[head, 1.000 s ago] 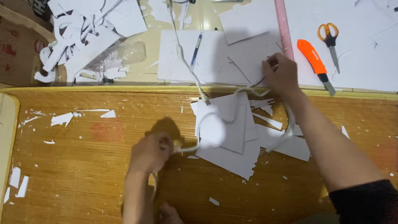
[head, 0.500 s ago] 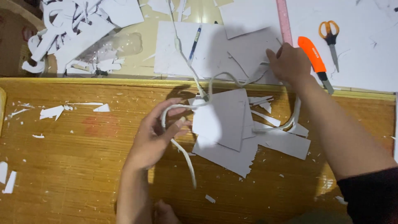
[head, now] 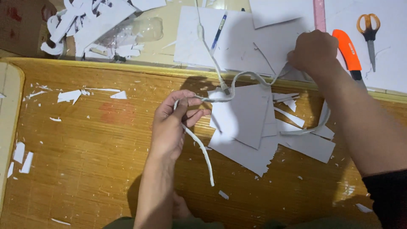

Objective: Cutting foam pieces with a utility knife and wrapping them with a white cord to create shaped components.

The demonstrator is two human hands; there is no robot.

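My left hand (head: pixel 171 127) pinches a long white cord (head: pixel 202 148) over the wooden mat; one end hangs down toward me, the rest runs right across a pile of white paper pieces (head: pixel 250 123). My right hand (head: pixel 313 53) is closed on the far part of the same cord at the edge of large white sheets (head: pixel 237 42). Another strand of the cord leads up past a blue pen (head: pixel 218 32).
An orange utility knife (head: pixel 347 48) and orange-handled scissors (head: pixel 369 29) lie right of my right hand, with a pink ruler (head: pixel 319 12) beside them. A heap of cut white scraps and a clear plastic bottle (head: pixel 131 36) sits top left. Small paper bits dot the mat (head: pixel 85 161).
My left hand rose from the mat and moved right, lifting the cord up toward the paper pile. My right hand stayed gripping the cord near the white sheets.
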